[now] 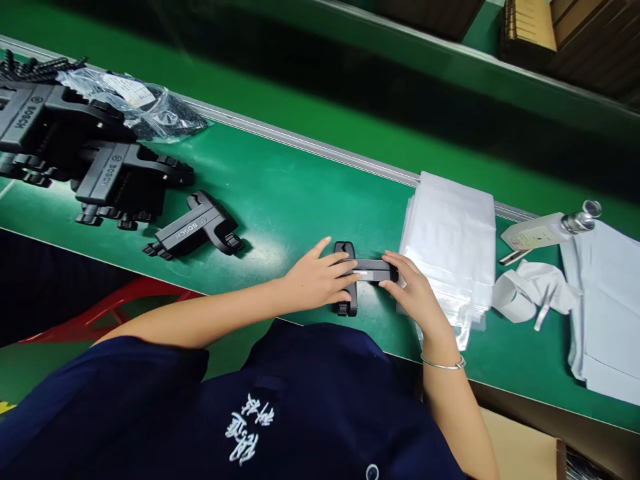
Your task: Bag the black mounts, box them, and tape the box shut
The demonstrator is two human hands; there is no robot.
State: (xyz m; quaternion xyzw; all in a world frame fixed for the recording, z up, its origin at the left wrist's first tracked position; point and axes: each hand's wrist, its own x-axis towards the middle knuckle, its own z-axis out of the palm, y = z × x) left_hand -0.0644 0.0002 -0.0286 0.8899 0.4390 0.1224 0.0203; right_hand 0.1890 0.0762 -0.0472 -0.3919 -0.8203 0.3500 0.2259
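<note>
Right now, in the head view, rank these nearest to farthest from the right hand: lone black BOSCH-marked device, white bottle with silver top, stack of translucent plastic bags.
1. Plastic bags: immediately beside the right hand.
2. Bottle: farther right, beyond the bags.
3. BOSCH-marked device: left, past the left hand.

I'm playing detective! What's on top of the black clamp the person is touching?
On the clamp there's a pale label. The left hand lies across one end, and the right hand is at the other. What their fingers cover can't be seen.
</note>
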